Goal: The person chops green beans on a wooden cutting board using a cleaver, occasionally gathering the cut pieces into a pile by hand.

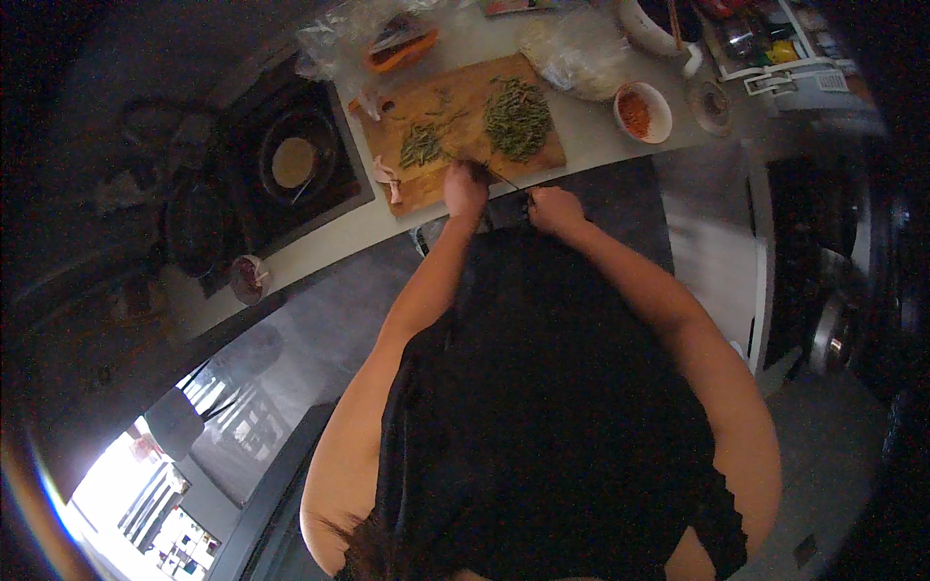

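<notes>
A wooden cutting board (429, 194) lies on the counter before me. On it are a large heap of cut green vegetable pieces (517, 120), which look like green beans, and a smaller heap (421, 145) to its left. My left hand (466, 190) rests at the board's front edge, its fingers curled down and hidden. Whether it grips anything is unclear. Just off that edge, my right hand (556, 209) holds a knife by the handle. The thin knife blade (508, 180) slants up toward my left hand. Pale pink scraps (386, 178) lie on the board's left side.
A cooktop at left bears a pan (320, 131) with something round and yellowish inside. To the right stand a white bowl (660, 116) holding chopped orange-red food and a small round dish (710, 107). Clear plastic bags (577, 58) crowd the back. A small bowl (249, 279) sits near the counter's edge.
</notes>
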{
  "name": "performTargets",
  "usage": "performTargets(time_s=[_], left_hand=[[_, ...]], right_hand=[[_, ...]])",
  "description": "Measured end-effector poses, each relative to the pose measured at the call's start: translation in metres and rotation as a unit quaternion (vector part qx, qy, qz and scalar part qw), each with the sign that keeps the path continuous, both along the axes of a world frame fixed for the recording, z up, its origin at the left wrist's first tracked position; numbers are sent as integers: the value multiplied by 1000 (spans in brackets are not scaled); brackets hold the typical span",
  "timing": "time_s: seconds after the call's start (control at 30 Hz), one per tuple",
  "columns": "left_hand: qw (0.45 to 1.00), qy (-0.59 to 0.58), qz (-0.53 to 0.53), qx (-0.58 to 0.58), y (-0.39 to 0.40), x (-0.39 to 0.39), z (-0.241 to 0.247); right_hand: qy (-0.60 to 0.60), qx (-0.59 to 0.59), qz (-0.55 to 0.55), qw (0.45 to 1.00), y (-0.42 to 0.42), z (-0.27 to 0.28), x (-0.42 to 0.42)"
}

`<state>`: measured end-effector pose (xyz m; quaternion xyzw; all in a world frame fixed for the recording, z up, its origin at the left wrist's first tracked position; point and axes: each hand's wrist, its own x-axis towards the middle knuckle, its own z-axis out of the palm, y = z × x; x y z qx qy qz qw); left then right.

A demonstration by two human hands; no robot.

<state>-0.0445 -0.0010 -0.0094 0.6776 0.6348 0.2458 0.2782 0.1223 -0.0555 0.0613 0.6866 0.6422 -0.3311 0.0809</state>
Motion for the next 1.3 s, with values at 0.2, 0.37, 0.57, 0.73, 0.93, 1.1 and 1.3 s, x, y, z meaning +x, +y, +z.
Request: performTargets(time_s=[0.2,0.37,0.57,0.73,0.93,1.1,1.3], left_hand=[[1000,19,-10,-9,7,-7,-21],[998,-7,-28,-46,13,-11,-35],[994,72,-50,-64,14,-11,-39],[997,56,-20,-52,7,-8,-33],[998,-65,14,-2,2,-2,-21],[995,-68,58,-32,16,16,-20],[991,-34,105,-73,27,35,-12]], right_hand=[[0,-11,7,1000,5,5,-4],[8,1,8,1000,9,-2,-10],[36,4,28,999,16,-9,-19],[62,-8,-2,998,18,-7,-20],[23,60,-82,995,22,-14,-7],[87,130,-118,981,29,-23,1],[145,204,-137,958,18,-20,17]])
